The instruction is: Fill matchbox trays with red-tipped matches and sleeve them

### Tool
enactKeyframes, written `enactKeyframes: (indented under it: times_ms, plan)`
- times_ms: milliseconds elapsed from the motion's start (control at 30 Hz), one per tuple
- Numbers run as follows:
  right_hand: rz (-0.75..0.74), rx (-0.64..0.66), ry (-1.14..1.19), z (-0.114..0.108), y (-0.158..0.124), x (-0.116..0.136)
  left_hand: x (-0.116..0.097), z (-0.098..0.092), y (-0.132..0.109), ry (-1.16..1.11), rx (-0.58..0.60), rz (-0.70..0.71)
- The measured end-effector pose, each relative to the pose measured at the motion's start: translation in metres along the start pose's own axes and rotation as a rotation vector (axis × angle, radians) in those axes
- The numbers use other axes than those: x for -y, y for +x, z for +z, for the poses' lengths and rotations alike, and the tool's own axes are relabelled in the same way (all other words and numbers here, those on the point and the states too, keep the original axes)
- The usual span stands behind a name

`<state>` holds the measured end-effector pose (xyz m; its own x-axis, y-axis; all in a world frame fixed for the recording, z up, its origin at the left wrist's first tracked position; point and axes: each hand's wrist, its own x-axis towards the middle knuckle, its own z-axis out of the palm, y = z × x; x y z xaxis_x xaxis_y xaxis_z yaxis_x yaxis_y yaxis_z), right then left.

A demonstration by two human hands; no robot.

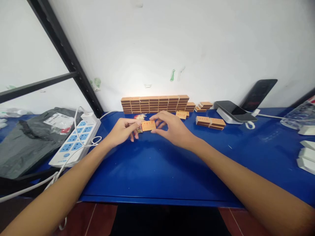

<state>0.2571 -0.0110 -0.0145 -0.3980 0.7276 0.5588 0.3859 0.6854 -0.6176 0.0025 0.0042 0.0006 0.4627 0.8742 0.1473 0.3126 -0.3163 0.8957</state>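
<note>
Between my hands, just above the blue table (152,170), is a matchbox (148,126) with an orange-yellow printed face. My left hand (124,130) grips its left end, thumb on top, and some pale matchsticks show beside those fingers. At the box's right end, the thumb and fingers of my right hand (171,127) close on its edges. Loose matches (140,116) with red heads lie just behind my left hand. A few more matchboxes (181,114) rest behind my right hand.
Stacked matchboxes (155,104) form a row along the wall. Bundled matchboxes (210,122) lie to the right, near a phone (235,111) on a white stand. A white power strip (76,139) with cables and a dark plastic bag (31,141) occupy the left.
</note>
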Motion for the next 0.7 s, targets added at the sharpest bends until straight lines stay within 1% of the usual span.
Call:
enactKeyframes:
  times_ms: [167, 433, 567, 700]
  plan:
    - [-0.012, -0.002, -0.014, 0.002, 0.000, -0.002, 0.003, 0.001, 0.000, 0.025, -0.012, 0.016]
    - [-0.072, 0.014, -0.054, 0.003, -0.002, 0.007, 0.005, 0.001, 0.000, -0.052, -0.042, 0.034]
    - [-0.103, -0.001, -0.069, 0.004, -0.003, 0.009, 0.005, 0.002, 0.001, -0.047, -0.043, 0.045]
    - [-0.125, -0.005, -0.086, 0.005, -0.004, 0.012, 0.004, 0.004, 0.001, -0.066, -0.070, 0.050]
